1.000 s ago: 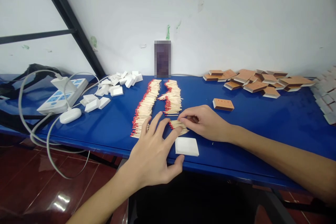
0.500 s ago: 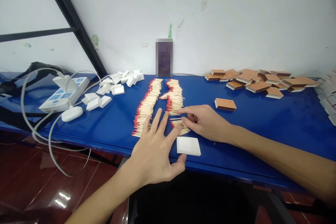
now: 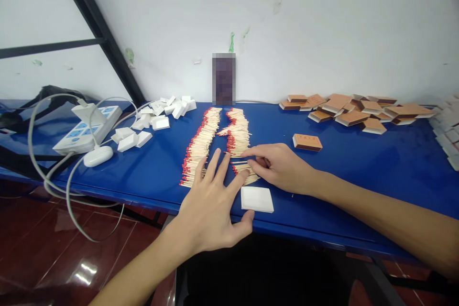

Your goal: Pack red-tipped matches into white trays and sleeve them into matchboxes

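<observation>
Red-tipped matches lie in two long columns, a left column (image 3: 202, 146) and a right column (image 3: 239, 134). A smaller bunch of matches (image 3: 239, 168) sits just below the right column, a narrow gap between them. My left hand (image 3: 211, 205) is spread open, its fingertips over the lower left column and near the small bunch. My right hand (image 3: 278, 166) reaches in from the right with index finger and thumb apart at the matches' plain ends, its other fingers curled. A white matchbox tray (image 3: 257, 199) rests near my left thumb; what faces up looks flat.
Brown matchboxes (image 3: 353, 111) are heaped at the back right, with one single matchbox (image 3: 307, 142) nearer. White trays (image 3: 161, 114) lie scattered at the back left. A power strip (image 3: 84, 129) with looping cables stands on the left. White boxes (image 3: 450, 129) are stacked at the right edge.
</observation>
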`<action>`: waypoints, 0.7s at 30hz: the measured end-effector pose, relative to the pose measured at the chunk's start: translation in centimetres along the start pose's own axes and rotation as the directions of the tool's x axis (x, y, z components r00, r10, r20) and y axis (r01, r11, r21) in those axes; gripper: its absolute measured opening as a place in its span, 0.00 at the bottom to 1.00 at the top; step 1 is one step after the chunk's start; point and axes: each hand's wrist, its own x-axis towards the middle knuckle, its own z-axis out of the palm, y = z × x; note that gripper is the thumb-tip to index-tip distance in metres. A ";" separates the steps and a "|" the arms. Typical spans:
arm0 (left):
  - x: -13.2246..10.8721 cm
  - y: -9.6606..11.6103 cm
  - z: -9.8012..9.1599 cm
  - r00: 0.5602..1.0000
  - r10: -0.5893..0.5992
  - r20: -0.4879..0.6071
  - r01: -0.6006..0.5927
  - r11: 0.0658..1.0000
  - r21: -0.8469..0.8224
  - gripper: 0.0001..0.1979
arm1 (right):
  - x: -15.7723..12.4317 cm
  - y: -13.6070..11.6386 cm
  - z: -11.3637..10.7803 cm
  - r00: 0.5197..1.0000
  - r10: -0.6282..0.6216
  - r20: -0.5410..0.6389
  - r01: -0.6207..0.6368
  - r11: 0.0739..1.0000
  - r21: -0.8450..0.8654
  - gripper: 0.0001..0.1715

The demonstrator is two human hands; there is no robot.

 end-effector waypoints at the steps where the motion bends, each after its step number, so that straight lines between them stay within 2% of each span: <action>1: 0.0 0.0 0.0 1.000 0.001 -0.004 -0.001 1.000 0.000 0.36 | 0.0 0.0 0.0 1.000 -0.003 -0.001 0.003 1.000 0.003 0.15; 21: 0.0 0.0 0.0 1.000 -0.003 0.004 0.003 1.000 -0.011 0.36 | -0.1 -0.1 -0.1 1.000 0.020 0.002 -0.020 1.000 0.013 0.15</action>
